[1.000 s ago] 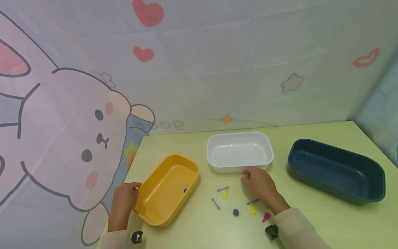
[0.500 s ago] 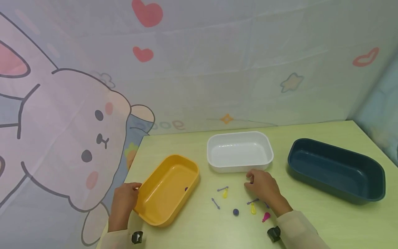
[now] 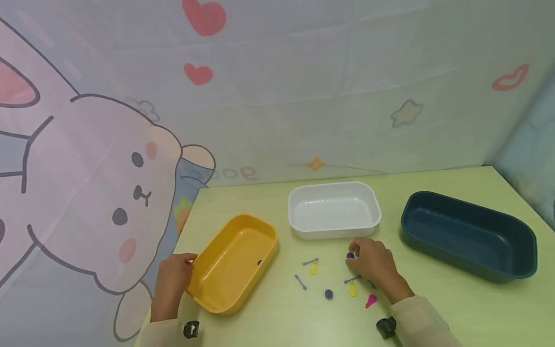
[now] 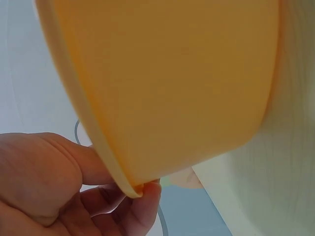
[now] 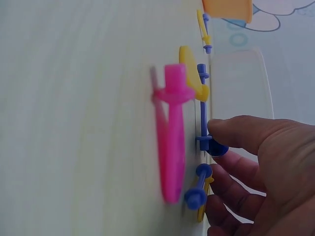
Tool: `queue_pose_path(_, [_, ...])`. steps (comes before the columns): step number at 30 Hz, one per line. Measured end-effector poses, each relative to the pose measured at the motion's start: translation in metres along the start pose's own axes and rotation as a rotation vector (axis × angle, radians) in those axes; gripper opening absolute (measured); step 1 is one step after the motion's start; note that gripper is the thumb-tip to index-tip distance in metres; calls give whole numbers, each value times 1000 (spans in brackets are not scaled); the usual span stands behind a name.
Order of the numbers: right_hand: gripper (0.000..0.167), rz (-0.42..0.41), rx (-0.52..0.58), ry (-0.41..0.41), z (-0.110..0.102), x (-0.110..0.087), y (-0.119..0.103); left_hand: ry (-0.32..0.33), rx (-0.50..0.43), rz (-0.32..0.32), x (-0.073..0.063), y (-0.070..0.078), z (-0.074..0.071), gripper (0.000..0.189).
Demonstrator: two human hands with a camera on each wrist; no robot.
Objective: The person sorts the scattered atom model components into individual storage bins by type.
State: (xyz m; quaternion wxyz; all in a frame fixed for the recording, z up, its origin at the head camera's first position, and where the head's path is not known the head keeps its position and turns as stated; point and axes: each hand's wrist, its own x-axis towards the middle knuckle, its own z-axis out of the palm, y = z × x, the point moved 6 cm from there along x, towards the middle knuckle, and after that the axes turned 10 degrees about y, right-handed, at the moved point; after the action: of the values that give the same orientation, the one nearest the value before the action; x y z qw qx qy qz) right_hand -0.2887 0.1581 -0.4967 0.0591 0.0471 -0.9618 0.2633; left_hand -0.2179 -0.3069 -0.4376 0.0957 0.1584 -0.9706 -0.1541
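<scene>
My left hand point(image 3: 172, 284) grips the rim of a yellow plastic bin point(image 3: 208, 256) at its left side, thumb and fingers on either side of the edge in the left wrist view. A small dark purple ball point(image 3: 259, 262) shows inside that bin. My right hand point(image 3: 375, 262) pinches a dark blue-purple ball point(image 3: 350, 255) between thumb and forefinger, low over the table before the white bin point(image 3: 334, 234). Beside this hand lie a yellow piece point(image 3: 353, 289), a purple rod with knobbed ends point(image 3: 353, 279) and a pink piece point(image 3: 370, 301).
Another purple ball point(image 3: 328, 294) rests on the table point(image 3: 277, 318). Left of it are another purple rod point(image 3: 300, 282) and a yellow piece point(image 3: 313, 267) by a further rod point(image 3: 310, 261). A dark blue bin point(image 3: 468, 236) stands at the right; a printed curtain point(image 3: 277, 120) hangs behind.
My right hand has drawn back from the white bin's front edge, toward me and slightly right. The ball at its fingertips has come into sight. My left hand keeps its place on the yellow bin.
</scene>
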Motion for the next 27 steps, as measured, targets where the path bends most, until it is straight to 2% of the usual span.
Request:
queue_pose_path(7, [10,-6,5,0,2,-1,2,-31,13,-16,1,0,2,31])
queue_pose_path(27, [10,24,49,23,2,2,6,-20,24,-5,1,1,2,31])
